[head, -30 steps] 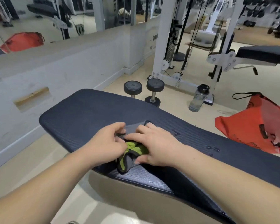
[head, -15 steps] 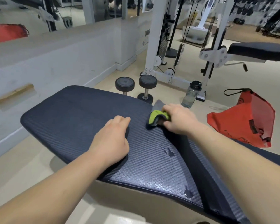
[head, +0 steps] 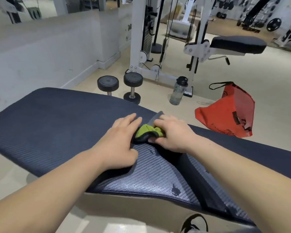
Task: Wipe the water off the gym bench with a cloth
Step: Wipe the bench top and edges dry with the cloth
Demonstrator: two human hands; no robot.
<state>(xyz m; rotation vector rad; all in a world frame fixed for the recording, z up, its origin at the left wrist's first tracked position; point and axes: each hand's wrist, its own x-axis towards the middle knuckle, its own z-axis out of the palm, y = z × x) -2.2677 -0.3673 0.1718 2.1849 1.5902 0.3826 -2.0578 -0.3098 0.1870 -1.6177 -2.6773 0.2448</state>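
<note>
A dark blue textured gym bench (head: 54, 125) stretches across the view. On its far middle lies a bunched green and grey cloth (head: 145, 132). My right hand (head: 172, 134) presses on the cloth's right side, fingers curled over it. My left hand (head: 120, 142) rests on the bench at the cloth's left edge, its fingertips touching the fabric. Dark water drops (head: 175, 190) sit on the shiny near part of the bench, and smaller drops (head: 150, 150) lie just below the cloth.
On the floor beyond the bench stand two black dumbbells (head: 133, 88), a clear water bottle (head: 178, 91) and a red bag (head: 228, 111). A white cable machine (head: 141, 39) and another padded seat (head: 237, 44) are farther back. A shoe (head: 194, 223) shows below.
My right hand drew the cloth back from the bench's far edge toward the middle. My left hand slid right and now touches the cloth.
</note>
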